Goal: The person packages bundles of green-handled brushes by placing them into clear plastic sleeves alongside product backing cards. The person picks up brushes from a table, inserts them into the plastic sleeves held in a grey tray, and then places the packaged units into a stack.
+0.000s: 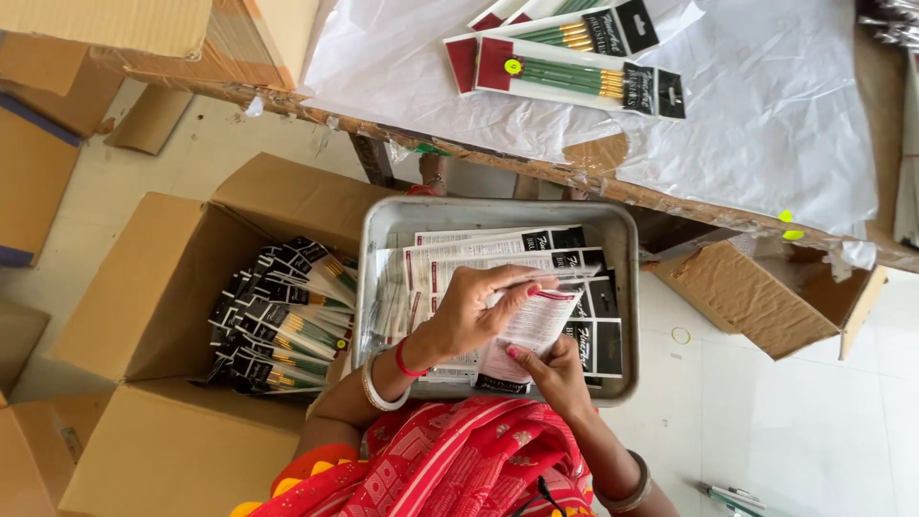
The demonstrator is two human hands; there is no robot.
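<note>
A grey metal tray point(627, 239) rests on my lap, holding a stack of clear sleeves with printed white, red and black card inserts point(479, 251). Both hands hold one sleeve with its card point(541, 321) above the tray. My left hand point(474, 311) pinches its upper edge, fingers bent over the clear plastic. My right hand point(553, 373) grips the lower end from underneath. Red and white bangles circle my left wrist.
An open cardboard box point(153, 287) to the left holds several packed brush sets point(282, 316). Finished packs with green-handled brushes point(574, 77) lie on white paper on the table point(785, 124) above. More cardboard boxes stand at left and right. Pens point(732, 498) lie on the floor.
</note>
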